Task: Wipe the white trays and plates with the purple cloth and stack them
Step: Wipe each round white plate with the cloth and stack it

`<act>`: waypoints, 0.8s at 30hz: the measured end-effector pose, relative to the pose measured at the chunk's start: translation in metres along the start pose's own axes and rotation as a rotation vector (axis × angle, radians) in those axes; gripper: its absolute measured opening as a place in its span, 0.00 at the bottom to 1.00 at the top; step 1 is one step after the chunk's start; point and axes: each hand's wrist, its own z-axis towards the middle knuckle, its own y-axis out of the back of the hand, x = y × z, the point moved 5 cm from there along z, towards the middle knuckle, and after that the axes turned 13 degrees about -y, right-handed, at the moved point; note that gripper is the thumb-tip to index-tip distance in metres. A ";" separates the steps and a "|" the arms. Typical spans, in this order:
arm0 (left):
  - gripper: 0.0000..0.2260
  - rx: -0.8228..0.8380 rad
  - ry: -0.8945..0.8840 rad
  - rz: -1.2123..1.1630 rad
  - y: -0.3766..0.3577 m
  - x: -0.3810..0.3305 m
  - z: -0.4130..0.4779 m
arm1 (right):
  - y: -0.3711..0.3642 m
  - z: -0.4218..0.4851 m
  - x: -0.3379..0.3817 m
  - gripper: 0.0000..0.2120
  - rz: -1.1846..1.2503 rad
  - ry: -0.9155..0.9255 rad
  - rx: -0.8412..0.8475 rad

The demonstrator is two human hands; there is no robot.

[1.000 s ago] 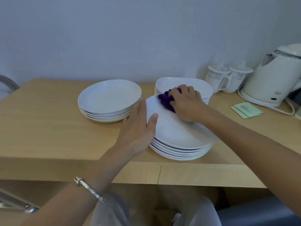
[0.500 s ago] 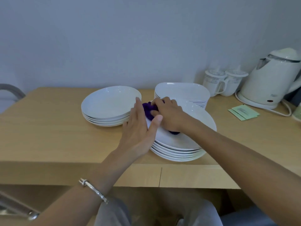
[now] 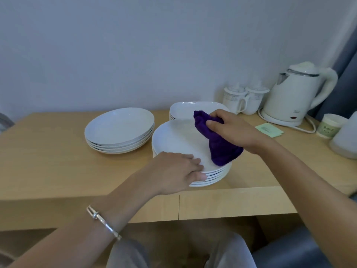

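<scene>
A stack of several round white plates [image 3: 173, 138] stands near the table's front edge. My left hand [image 3: 177, 172] grips the near rim of the top plate, thumb at its edge. My right hand [image 3: 231, 130] holds the purple cloth [image 3: 216, 144] bunched above the right side of that plate, with the cloth's lower end hanging down onto it. A second stack of white deep plates [image 3: 119, 130] sits to the left. Behind the near stack lies a pile of squarish white trays [image 3: 185, 110], partly hidden by the cloth and my right hand.
On the wooden table [image 3: 48, 161], two lidded white mugs [image 3: 243, 99] and a white kettle [image 3: 295, 95] stand at the back right against the wall. Green paper packets [image 3: 269, 130], a small cup [image 3: 331, 125] and a white container [image 3: 345, 140] sit at the far right.
My right hand has lifted the cloth from the plate's left side and carried it to the right. My left hand has slid from the left rim to the near rim.
</scene>
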 end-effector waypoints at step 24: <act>0.14 -1.320 0.536 -1.835 0.025 0.080 -0.005 | 0.016 -0.017 0.039 0.09 0.212 0.219 -0.457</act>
